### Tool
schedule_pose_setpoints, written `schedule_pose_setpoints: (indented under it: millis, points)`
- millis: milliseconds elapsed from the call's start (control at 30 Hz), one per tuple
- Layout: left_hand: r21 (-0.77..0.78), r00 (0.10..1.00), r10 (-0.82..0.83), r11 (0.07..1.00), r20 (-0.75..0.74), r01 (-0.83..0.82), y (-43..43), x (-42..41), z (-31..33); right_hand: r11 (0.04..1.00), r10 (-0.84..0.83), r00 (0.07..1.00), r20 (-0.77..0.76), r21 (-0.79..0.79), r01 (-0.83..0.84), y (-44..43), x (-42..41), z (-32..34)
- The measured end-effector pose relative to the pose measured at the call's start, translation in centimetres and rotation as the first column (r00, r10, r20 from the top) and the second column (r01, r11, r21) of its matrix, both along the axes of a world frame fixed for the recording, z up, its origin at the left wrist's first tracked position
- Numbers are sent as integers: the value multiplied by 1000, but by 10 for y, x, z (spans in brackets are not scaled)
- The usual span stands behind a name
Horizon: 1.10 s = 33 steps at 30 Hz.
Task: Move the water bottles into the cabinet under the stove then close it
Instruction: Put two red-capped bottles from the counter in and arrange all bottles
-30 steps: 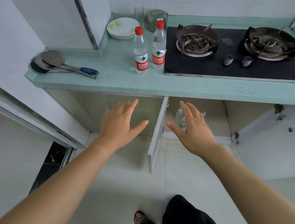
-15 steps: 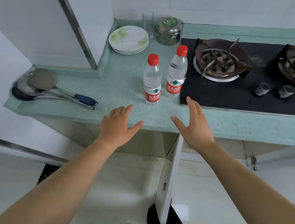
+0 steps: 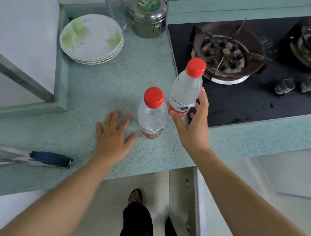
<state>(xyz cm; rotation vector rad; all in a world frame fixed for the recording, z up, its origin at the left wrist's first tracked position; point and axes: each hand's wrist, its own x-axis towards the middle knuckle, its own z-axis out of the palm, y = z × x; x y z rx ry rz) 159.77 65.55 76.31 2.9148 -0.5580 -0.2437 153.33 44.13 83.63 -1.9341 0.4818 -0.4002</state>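
Two bottles to move: both upright on the bench [image 3: 101,86], neither lifted; I judge this the reach.
Left grip [image 3: 112,136]: released, fingers straight and spread over the bench, holding nothing.
Near bottle [image 3: 152,115]: red cap, at 2 o'clock from the left grip, just beside its thumb.
Far bottle [image 3: 186,88]: at 1 o'clock from the near one, close beside it, at the left edge of the stove [image 3: 246,99].
Right grip [image 3: 193,126]: released, thumb and fingers spread either side of the far bottle's label; contact too close to call.
Doing it well: close each grip round the label band, not the cap; lift straight up so the bottles don't knock, then carry down toward 6 o'clock.
Cabinet door [image 3: 181,195]: stands open below the bench edge.
Hidden: cabinet inside is out of sight under the bench; far bottle's base sits behind the right grip; stove cut off at 3 o'clock.
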Motion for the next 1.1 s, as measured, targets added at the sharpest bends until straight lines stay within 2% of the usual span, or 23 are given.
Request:
schedule_pose_setpoints:
  millis: [133,267,367,500,733,767,833,933,1000,1100]
  points:
    - [-57,1000,-8,998,11,8,1,3,-5,996,-90,991,95,0,90,3,13,-7]
    - [-45,1000,-12,999,0,12,4,5,-6,986,-164,982,94,56,159,11,21,-1]
    - [-39,1000,-15,999,-12,14,4,7,-6,986,-163,984,68,56,160,14,9,3]
    - [-37,999,-29,999,-21,28,3,7,-5,987,-161,987,18,-19,161,21,-19,2]
    - [-33,991,-83,996,-109,80,5,8,2,979,-191,978,-83,53,196,35,-55,10]
    - [-67,984,-94,994,-152,84,5,10,7,977,-197,975,-105,62,204,36,-63,11]
    - [-249,966,-145,964,-215,90,7,13,22,970,-221,964,-150,66,233,40,-80,13]
    - [-560,921,-300,820,-249,115,2,8,55,962,-261,949,-177,37,271,47,-102,21]
    - [-675,876,-371,734,-308,73,-10,5,76,953,-284,939,-196,48,299,50,-115,23]
    - [-766,828,-408,641,-384,-39,-35,4,95,934,-347,920,-181,20,357,47,-133,29]
